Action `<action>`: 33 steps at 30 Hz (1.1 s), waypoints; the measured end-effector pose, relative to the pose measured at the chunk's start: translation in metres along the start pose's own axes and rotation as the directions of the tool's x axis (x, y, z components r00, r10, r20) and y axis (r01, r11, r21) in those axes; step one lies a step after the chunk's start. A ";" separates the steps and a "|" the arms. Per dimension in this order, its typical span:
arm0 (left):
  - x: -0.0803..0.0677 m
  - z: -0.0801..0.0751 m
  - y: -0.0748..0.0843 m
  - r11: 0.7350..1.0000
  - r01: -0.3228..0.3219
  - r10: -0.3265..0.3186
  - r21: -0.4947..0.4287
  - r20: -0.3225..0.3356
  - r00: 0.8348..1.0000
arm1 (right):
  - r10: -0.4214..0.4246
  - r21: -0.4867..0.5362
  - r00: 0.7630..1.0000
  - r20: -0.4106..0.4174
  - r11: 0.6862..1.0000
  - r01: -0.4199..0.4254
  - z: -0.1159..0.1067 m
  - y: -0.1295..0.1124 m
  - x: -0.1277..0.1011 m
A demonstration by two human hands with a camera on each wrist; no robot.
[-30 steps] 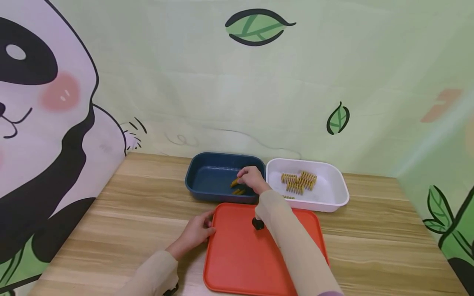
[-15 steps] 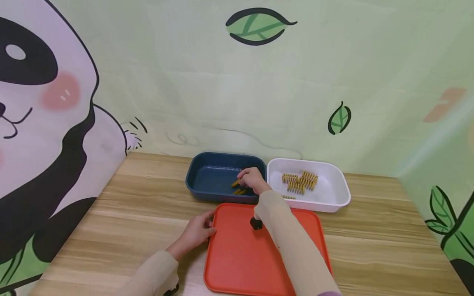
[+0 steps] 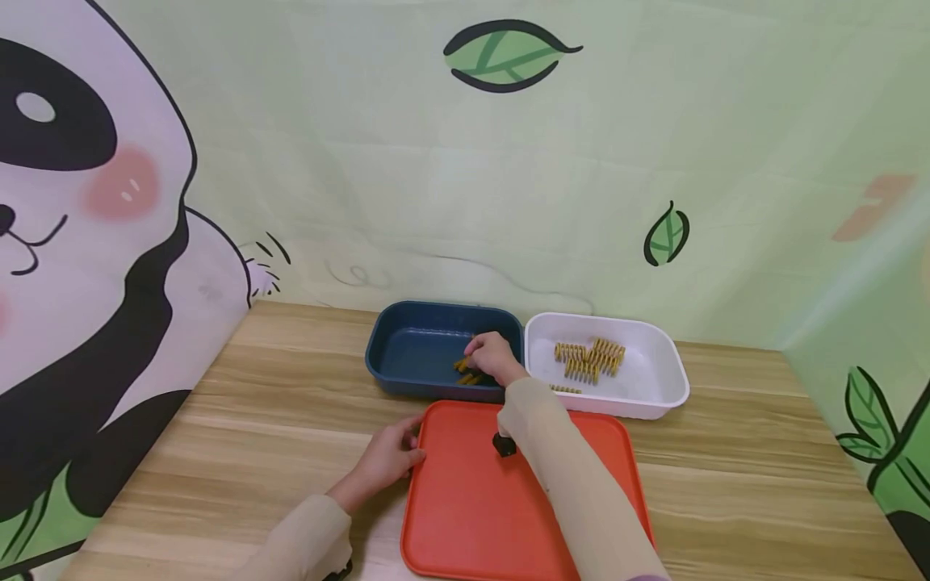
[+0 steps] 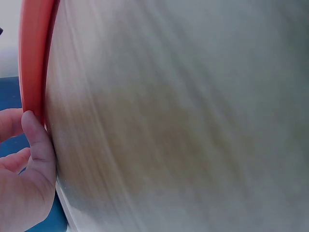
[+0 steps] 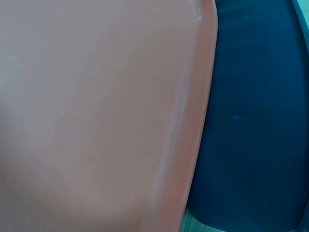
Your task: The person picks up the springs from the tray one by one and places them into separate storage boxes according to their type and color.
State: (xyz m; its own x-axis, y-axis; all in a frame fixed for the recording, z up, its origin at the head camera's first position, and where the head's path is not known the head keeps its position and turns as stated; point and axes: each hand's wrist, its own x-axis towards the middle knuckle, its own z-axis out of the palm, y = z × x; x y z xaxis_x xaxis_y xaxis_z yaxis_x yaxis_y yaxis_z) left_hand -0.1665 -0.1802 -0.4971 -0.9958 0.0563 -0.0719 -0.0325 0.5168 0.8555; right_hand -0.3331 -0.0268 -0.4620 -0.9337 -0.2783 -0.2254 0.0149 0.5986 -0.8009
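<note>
- Right hand (image 3: pixel 494 355) is reaching over the red tray (image 3: pixel 465 516) into the blue bin (image 3: pixel 414 347), fingers curling down onto a yellow spring (image 3: pixel 465 365) lying beside another near the bin's front right corner. It looks like a pinch on the spring, though from the head view I cannot tell whether the fingertips are actually closing on it.
- Left hand (image 3: pixel 388 456) is resting on the table, thumb (image 4: pixel 36 140) pressing against the tray's left rim (image 4: pixel 31 58), other fingers relaxed; it is bracing, not clamping.
- White bin (image 3: pixel 654 379), touching the blue one on its right, is holding a cluster of the same springs (image 3: pixel 588 357).
- Doing this well, by my reckoning: keeping the pinch low and on one spring only, so coils are not tangling with the neighbour, and keeping the tray steadied.
- Surface: pale wood-grain table (image 3: pixel 276 403). Backdrop: green cloth wall with a panda print (image 3: pixel 73 242) and leaf (image 3: pixel 504 55).
</note>
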 end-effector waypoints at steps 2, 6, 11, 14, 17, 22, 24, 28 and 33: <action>0.000 0.000 0.000 1.000 -0.003 0.003 0.003 0.000 1.000 | -0.024 -0.045 1.000 0.003 0.999 0.024 0.001 0.001 0.000; 0.000 0.000 0.000 1.000 -0.006 0.006 0.010 0.000 1.000 | -0.059 -0.127 0.998 0.010 0.990 0.060 0.002 0.001 0.000; 0.000 0.000 0.000 1.000 0.006 -0.006 0.009 0.000 1.000 | -0.092 -0.198 0.996 0.022 0.976 0.094 0.003 0.000 0.000; 0.000 0.000 0.000 1.000 0.010 -0.010 0.005 -0.002 1.000 | -0.094 -0.218 0.995 0.027 0.971 0.098 0.003 -0.001 -0.001; 0.000 0.000 0.000 1.000 0.006 -0.006 0.002 -0.002 1.000 | -0.082 -0.207 0.996 0.044 0.974 0.090 0.003 -0.001 -0.001; 0.000 0.000 0.000 1.000 0.003 -0.003 -0.002 -0.001 1.000 | -0.077 -0.184 0.994 0.079 0.979 0.090 0.003 0.000 -0.003; 0.001 0.001 -0.001 1.000 0.002 -0.002 -0.001 -0.001 1.000 | -0.088 -0.178 0.993 0.085 0.979 0.102 0.003 -0.001 -0.003; 0.001 0.001 -0.001 1.000 -0.003 0.003 0.005 -0.002 1.000 | -0.116 -0.153 0.989 0.095 0.980 0.129 0.002 -0.001 -0.004; 0.000 0.001 -0.001 1.000 -0.009 0.009 0.004 -0.012 1.000 | -0.145 -0.112 0.984 0.099 0.981 0.156 0.001 -0.002 -0.004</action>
State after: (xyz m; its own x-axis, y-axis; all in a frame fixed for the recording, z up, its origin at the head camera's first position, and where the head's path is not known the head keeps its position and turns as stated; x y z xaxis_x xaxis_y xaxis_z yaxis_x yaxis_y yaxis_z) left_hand -0.1667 -0.1795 -0.4984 -0.9970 0.0511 -0.0579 -0.0230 0.5194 0.8542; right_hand -0.3290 -0.0277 -0.4600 -0.8858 -0.4352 -0.1611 -0.1707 0.6286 -0.7588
